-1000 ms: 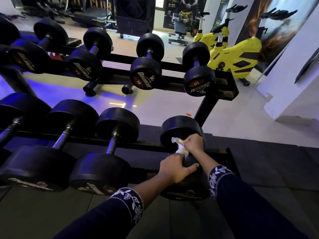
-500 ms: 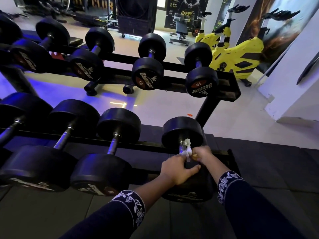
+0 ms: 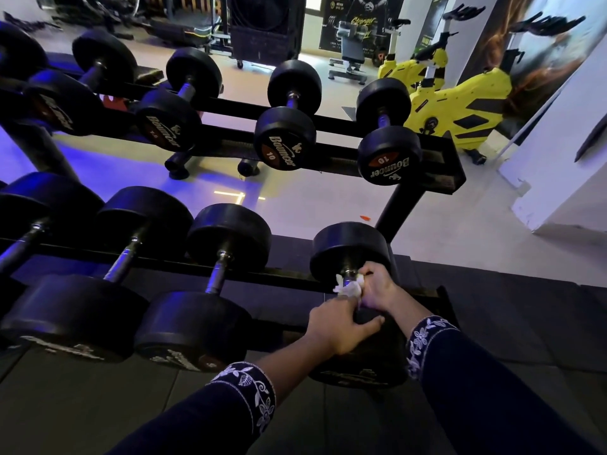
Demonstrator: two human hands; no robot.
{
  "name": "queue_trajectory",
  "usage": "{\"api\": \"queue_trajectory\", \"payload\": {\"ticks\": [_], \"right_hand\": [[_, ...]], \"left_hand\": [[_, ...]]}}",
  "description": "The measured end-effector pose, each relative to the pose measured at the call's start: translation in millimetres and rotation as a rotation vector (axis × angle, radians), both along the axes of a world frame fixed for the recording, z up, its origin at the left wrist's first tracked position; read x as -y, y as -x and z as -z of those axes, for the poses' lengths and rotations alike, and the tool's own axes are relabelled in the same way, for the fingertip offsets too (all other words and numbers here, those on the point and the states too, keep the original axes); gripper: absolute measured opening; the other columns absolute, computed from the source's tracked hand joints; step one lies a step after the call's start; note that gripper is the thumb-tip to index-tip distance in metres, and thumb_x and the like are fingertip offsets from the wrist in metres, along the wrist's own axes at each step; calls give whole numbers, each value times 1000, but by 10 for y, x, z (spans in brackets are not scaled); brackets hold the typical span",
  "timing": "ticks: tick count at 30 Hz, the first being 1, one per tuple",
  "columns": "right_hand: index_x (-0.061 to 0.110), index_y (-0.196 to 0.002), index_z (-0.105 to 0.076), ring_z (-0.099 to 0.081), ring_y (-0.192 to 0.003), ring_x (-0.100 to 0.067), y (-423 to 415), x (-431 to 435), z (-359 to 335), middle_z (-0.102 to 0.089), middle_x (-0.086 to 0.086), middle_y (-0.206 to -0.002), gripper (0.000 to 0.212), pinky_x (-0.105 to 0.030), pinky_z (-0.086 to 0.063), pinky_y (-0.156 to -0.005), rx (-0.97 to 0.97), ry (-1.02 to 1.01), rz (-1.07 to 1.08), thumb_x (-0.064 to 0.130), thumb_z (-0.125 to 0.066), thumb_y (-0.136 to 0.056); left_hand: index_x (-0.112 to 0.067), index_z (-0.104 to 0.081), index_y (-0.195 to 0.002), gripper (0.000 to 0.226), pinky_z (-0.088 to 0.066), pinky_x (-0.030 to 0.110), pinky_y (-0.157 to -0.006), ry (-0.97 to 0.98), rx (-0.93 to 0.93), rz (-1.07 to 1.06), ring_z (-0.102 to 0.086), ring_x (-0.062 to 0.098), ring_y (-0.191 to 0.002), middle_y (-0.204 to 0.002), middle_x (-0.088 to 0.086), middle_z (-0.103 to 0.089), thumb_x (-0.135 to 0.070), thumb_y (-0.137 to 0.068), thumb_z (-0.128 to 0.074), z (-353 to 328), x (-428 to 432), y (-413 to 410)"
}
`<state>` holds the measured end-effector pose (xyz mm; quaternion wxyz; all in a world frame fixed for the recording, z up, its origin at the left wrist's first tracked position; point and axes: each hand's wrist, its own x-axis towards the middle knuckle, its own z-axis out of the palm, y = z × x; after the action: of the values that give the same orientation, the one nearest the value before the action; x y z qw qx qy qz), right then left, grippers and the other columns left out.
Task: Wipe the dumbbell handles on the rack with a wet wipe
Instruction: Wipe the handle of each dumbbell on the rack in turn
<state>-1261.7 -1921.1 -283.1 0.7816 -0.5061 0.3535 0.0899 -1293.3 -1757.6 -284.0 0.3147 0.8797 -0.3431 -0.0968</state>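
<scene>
Now right hand (image 3: 378,286) pinches wet wipe (image 3: 348,288) around the handle (image 3: 349,273), left hand (image 3: 338,325) clasping the dumbbell (image 3: 348,246).

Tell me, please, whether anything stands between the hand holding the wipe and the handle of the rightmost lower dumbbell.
Nothing visible does. The right hand presses the wipe onto the handle by the far weight; the left hand grips the dumbbell at its near end.
</scene>
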Motion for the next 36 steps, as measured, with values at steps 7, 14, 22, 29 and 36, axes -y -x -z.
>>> {"api": "queue_trajectory", "payload": {"ticks": [7,14,22,29,36], "right_hand": [[12,-42,-60,-51,-44,-8,301,31,71,-53,0,-47,36,-16,-42,-51,-116,249,-357,3,-41,-72],[6,-66,-48,-57,-53,-21,32,-59,-7,-58,-9,-62,9,-22,-47,-53,-62,35,-169,8,-39,-64],[7,-68,-53,-50,-40,-9,222,1,-38,-52,-2,-52,26,-16,-43,-41,-178,162,-332,1,-35,-86],[9,-44,-35,-44,-32,-22,-27,-125,-116,-37,-8,-46,12,-17,-42,-39,-128,151,18,0,-34,-52],[5,-53,-51,-49,-40,-13,223,98,-51,-52,-7,-47,39,-20,-44,-45,-180,271,-339,-8,-25,-78]], "left_hand": [[-31,-59,-98,53,-48,34,-75,10,-15,16,-58,12,-91,-102,-9,-61,-77,-79,-42,16,-9,-7],[-30,-54,-94,48,-45,32,-74,17,-8,9,-61,15,-96,-105,-8,-64,-75,-80,-45,24,-1,-3],[-30,-59,-107,49,-42,31,-74,6,-4,21,-59,15,-98,-107,-5,-63,-72,-84,-47,20,-12,-12],[-26,-58,-100,50,-42,30,-69,-4,-3,15,-57,14,-89,-101,-5,-62,-72,-84,-46,-3,-11,5],[-32,-62,-102,47,-45,31,-75,11,-42,7,-60,13,-96,-105,-9,-65,-72,-82,-49,11,-2,-4]]}}
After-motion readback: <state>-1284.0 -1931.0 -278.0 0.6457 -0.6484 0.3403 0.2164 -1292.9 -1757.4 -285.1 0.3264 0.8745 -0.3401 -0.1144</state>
